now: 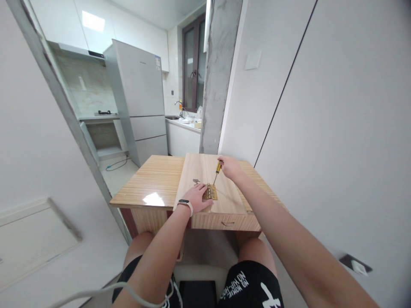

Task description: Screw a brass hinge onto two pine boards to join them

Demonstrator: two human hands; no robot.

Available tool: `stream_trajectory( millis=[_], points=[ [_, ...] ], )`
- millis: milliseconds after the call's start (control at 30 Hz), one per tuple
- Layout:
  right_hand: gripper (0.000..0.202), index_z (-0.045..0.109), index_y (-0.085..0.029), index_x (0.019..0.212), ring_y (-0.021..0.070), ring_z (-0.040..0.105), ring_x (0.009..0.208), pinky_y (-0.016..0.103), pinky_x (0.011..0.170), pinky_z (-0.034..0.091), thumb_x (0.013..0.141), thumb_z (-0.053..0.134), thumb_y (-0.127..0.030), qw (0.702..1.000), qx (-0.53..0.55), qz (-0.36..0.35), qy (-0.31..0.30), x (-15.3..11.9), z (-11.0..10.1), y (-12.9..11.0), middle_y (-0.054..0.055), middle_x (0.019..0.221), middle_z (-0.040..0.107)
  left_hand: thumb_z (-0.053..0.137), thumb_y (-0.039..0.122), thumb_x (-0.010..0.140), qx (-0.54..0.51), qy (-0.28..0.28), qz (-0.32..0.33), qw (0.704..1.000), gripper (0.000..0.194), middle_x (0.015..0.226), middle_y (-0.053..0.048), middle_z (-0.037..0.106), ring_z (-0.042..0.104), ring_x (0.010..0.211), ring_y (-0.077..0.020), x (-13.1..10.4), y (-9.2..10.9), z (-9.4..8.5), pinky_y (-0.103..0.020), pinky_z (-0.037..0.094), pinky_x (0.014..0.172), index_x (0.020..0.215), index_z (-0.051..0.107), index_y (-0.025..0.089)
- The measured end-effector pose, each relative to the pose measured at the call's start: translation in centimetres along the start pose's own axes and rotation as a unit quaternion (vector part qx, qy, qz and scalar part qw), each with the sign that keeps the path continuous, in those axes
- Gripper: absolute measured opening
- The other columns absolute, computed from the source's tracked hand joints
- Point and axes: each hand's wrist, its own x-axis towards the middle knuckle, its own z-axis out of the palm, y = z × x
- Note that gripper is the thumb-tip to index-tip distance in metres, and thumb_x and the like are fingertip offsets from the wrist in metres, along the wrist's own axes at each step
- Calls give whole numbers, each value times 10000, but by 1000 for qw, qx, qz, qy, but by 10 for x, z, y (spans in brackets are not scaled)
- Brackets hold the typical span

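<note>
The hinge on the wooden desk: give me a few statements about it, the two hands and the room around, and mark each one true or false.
1. The right hand holds a screwdriver with a yellow handle. True.
2. The screwdriver lies flat beside the hinge. False: it is held at a slant, its shaft pointing down to the hinge.
3. The left hand rests at the hinge, on the pale wooden boards. True.
4. The wristband is on the right wrist. False: it is on the left wrist.
5. The refrigerator has its doors open. False: they are shut.
6. The desk drawer has a handle on its front. True.
</note>
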Motion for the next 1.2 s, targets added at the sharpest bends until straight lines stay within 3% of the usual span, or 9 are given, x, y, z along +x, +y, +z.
stream_trajectory(
  millis=[400, 700, 967, 1200],
  points=[
    [300, 772, -186, 1099, 223, 686, 1046, 274, 917, 440, 1025, 516, -324, 997, -48, 29, -48, 1, -16, -9, 131, 1142, 760, 545, 685, 908, 2, 3, 3, 1000, 744, 1474, -147, 536, 461, 1400, -319, 1, 1, 1, -456, 326, 1225, 1439, 544, 163],
    [295, 788, -216, 1033, 205, 678, 992, 263, 864, 429, 1028, 504, -295, 998, -60, -14, -14, -2, -11, -6, 97, 1055, 769, 543, 684, 911, 1, 6, 5, 1000, 746, 1474, -147, 537, 465, 1397, -315, 1, 1, 0, -446, 333, 1217, 1438, 545, 157],
    [274, 772, -216, 1146, 208, 672, 1093, 253, 934, 438, 1011, 536, -253, 999, -29, -14, 4, 4, -2, -2, 94, 1150, 762, 546, 683, 911, 4, 8, 7, 1000, 752, 1468, -153, 543, 467, 1397, -314, 1, 3, -2, -438, 330, 1222, 1433, 549, 142],
    [293, 764, -221, 1161, 206, 685, 1088, 249, 940, 440, 1009, 515, -201, 999, -32, -10, -25, 4, -6, -6, 91, 1171, 760, 550, 676, 912, 7, 10, 8, 1000, 747, 1467, -158, 541, 463, 1399, -317, 0, 2, -1, -444, 333, 1219, 1434, 547, 142]
  ],
)
